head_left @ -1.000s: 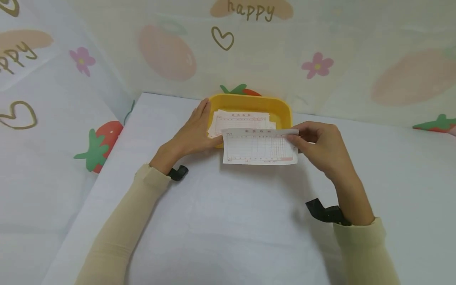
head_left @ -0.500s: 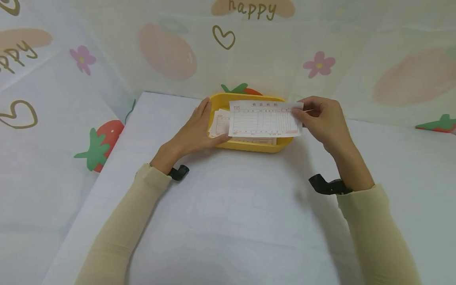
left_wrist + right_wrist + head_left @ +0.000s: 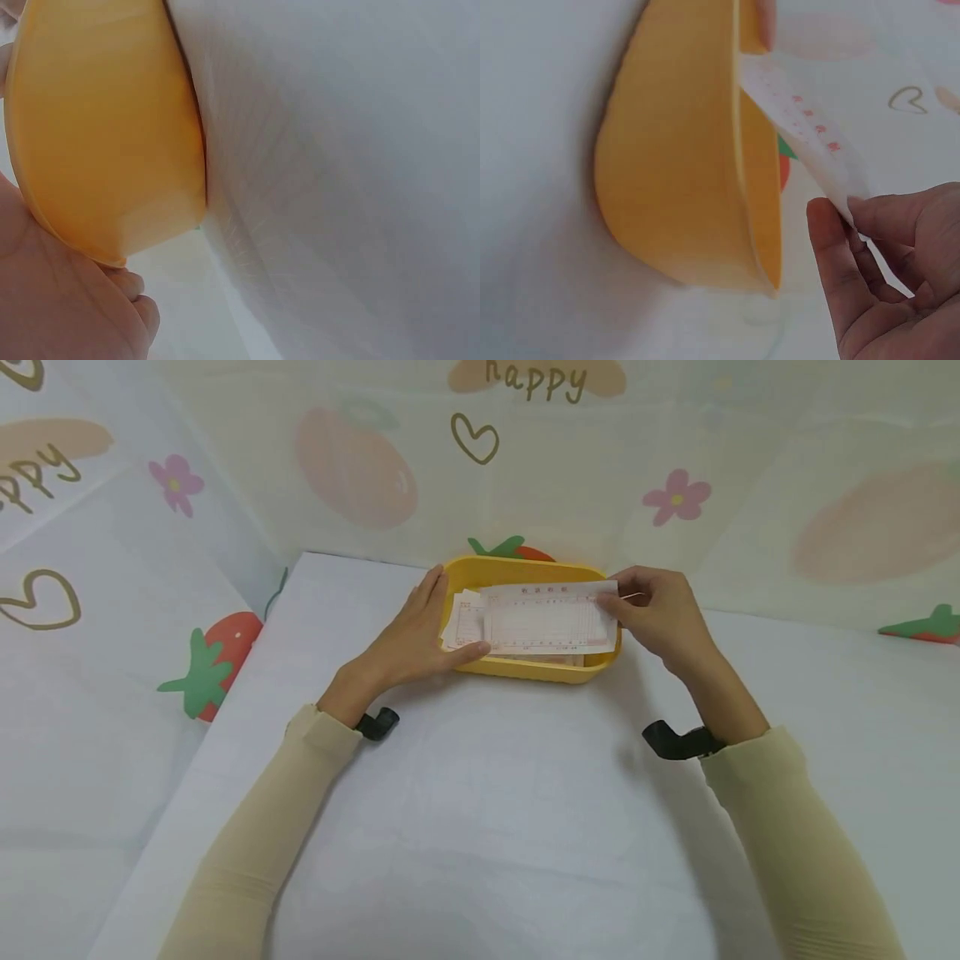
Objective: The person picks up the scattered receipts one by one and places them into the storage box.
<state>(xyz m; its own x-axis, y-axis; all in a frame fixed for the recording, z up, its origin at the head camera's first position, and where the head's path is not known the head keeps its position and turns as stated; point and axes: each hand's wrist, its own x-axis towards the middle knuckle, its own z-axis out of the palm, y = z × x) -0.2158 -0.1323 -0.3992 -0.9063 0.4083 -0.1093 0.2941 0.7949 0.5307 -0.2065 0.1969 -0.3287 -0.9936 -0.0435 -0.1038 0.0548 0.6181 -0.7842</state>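
Observation:
A yellow plastic tray (image 3: 525, 672) stands near the back of the white table, several printed receipt slips (image 3: 467, 620) lying in it. My left hand (image 3: 405, 631) holds the tray's left end, thumb over the front rim and fingers along the outside. In the left wrist view the palm lies against the tray wall (image 3: 112, 135). Between thumb and fingers, my right hand (image 3: 660, 614) pinches the right edge of a receipt (image 3: 551, 618), which lies over the other slips. The right wrist view shows this receipt (image 3: 810, 127) slanting from the fingers down into the tray.
Behind the tray rises a cloth backdrop (image 3: 570, 477) printed with strawberries, flowers and hearts. The white table surface (image 3: 487, 810) extends in front of the tray. A black strap piece (image 3: 678, 742) sticks out from the right wrist, another black piece (image 3: 378, 724) from the left.
My right hand has carried the receipt from in front of the tray up over it, then slightly left and down onto the other slips. The left hand stays at the tray.

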